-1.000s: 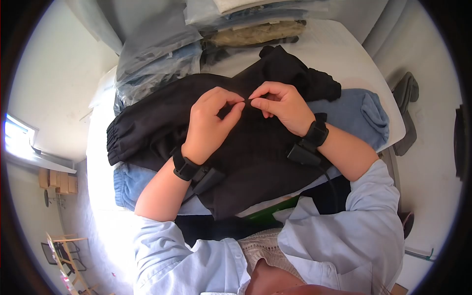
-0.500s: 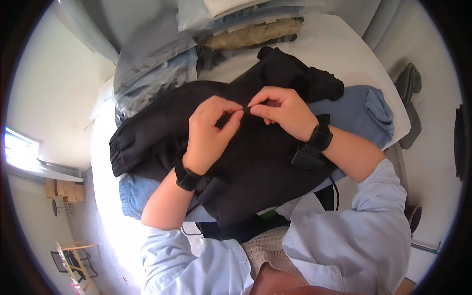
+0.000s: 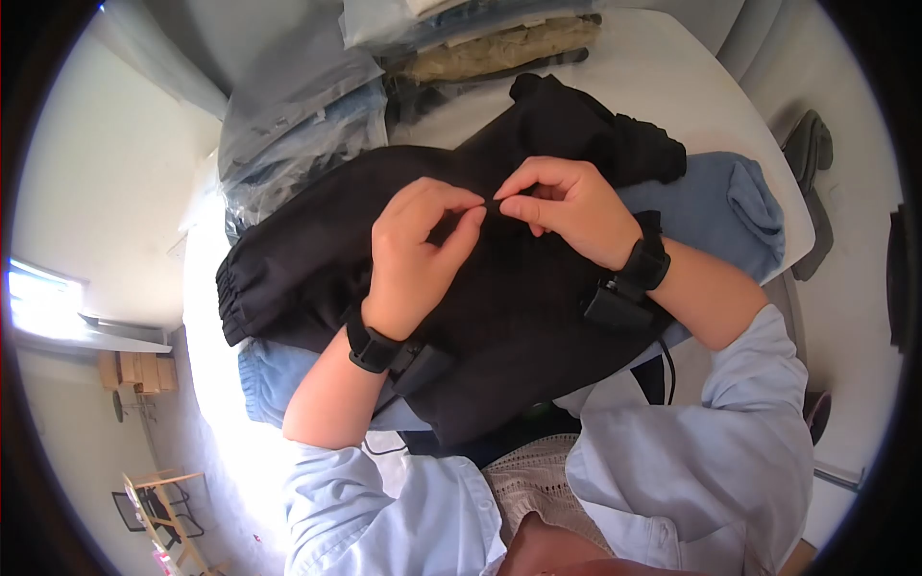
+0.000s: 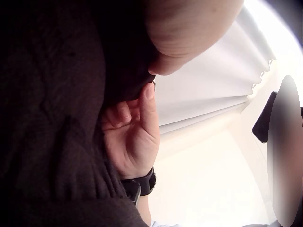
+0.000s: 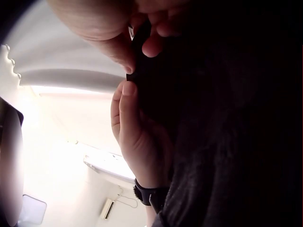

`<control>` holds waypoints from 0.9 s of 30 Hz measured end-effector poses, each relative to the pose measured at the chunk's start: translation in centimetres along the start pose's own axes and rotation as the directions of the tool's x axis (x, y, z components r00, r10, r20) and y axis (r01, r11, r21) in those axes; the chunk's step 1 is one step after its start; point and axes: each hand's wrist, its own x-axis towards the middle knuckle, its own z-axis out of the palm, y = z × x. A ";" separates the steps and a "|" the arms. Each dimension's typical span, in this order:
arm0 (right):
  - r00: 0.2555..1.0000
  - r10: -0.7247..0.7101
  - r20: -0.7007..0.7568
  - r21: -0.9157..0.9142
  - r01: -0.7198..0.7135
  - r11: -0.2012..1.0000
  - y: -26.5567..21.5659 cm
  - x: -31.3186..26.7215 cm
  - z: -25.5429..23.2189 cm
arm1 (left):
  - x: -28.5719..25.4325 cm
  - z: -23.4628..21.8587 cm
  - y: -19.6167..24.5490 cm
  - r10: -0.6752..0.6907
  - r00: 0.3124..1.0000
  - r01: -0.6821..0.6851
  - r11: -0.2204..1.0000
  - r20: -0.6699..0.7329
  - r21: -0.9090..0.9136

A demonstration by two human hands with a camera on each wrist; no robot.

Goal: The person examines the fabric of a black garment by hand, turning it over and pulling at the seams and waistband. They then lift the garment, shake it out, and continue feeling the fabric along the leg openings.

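Note:
A black garment (image 3: 538,317) with gathered, elasticated cuffs lies spread in front of me, over a folded blue garment (image 3: 725,206). My left hand (image 3: 418,250) pinches a bit of the black cloth between thumb and forefinger near the garment's middle. Just to its right, my right hand (image 3: 581,211) pinches the same cloth, the two sets of fingertips almost meeting. From the left wrist, the right hand (image 4: 135,135) shows with its thumb at the cloth's raised edge. The right wrist view has the left hand (image 5: 137,127) gripping that edge right below the right fingertips.
Clear plastic bags of folded clothes (image 3: 298,125) are stacked at the back left of the white table (image 3: 711,96). More bagged clothing (image 3: 490,48) sits at the far edge. A grey cloth item (image 3: 812,192) lies beyond the table's right side. Cardboard boxes (image 3: 139,370) stand farther left.
Both hands keep their pinch on the black garment, close together. The head view has shifted a little, so the hands and clothes appear slightly farther right.

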 end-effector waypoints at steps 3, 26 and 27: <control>1.000 0.009 -0.021 0.013 -0.009 1.000 -0.5 -0.2 0.1 | 0.0 0.0 0.1 0.022 1.000 -0.022 1.000 -0.017 -0.003; 0.924 -0.358 -0.133 -0.333 0.298 0.895 -2.3 -1.2 0.8 | 0.2 -0.5 1.4 0.245 0.968 -0.230 0.953 -0.055 0.195; 0.925 -0.356 -0.133 -0.331 0.297 0.896 -2.1 -1.2 0.8 | 0.1 -0.5 1.3 0.242 0.969 -0.228 0.956 -0.056 0.184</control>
